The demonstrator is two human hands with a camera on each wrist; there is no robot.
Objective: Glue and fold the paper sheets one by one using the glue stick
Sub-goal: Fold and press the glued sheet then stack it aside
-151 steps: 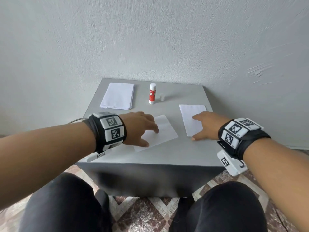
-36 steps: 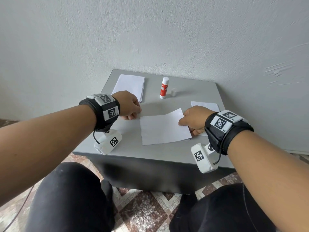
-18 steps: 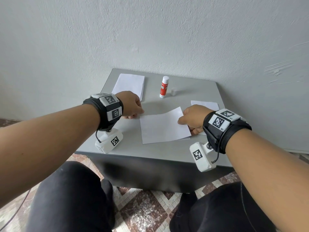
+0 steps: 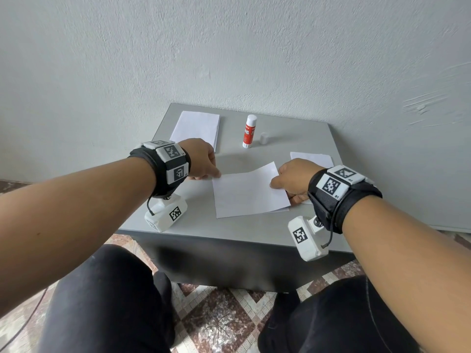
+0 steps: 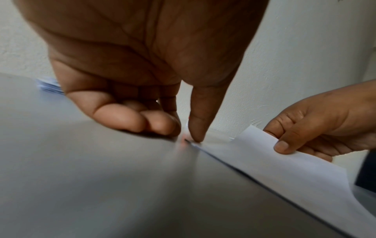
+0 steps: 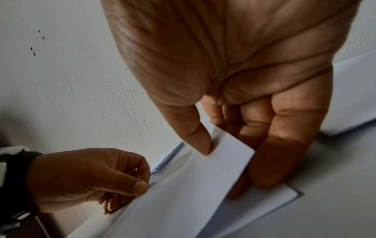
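A white paper sheet (image 4: 248, 192) lies at the middle of the grey table (image 4: 229, 233), folded over on itself, its upper flap (image 6: 193, 185) raised at the right. My left hand (image 4: 216, 175) pinches the flap's far-left corner, thumb (image 5: 196, 128) pressing it down. My right hand (image 4: 275, 186) pinches the flap's right edge, thumb (image 6: 195, 136) on top and fingers between the two layers. The red and white glue stick (image 4: 249, 131) stands upright at the back, its cap (image 4: 263, 138) beside it.
A stack of white sheets (image 4: 195, 128) lies at the table's back left. A folded sheet (image 4: 311, 157) lies at the right, partly behind my right hand. A wall rises right behind the table. The table's front edge is near my knees.
About four seconds ago the sheet lay askew under my left hand, my right on the folded sheet. Now it lies squared at the centre, held by both hands. The last second shows little movement.
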